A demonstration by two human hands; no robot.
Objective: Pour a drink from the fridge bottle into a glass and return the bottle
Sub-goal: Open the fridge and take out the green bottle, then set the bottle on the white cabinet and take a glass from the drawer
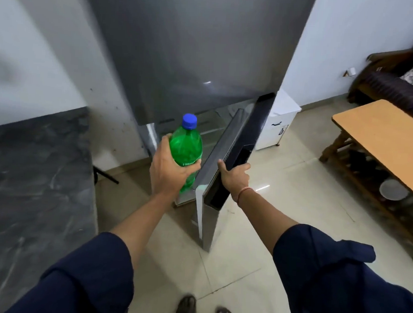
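Note:
My left hand (167, 169) grips a green plastic bottle (186, 146) with a blue cap, held upright in front of the grey fridge (183, 46). The fridge's lower door (227, 162) stands partly open, and my right hand (234, 176) holds its top edge near the dark handle recess. Through the gap I see pale shelves inside the lower compartment. No glass is in view.
A dark marble counter (34, 182) runs along the left. A wooden table (385, 143) stands at the right, with a sofa (398, 81) behind it. A small white cabinet (278, 127) sits beside the fridge. My feet show on the tiled floor (255, 256) below.

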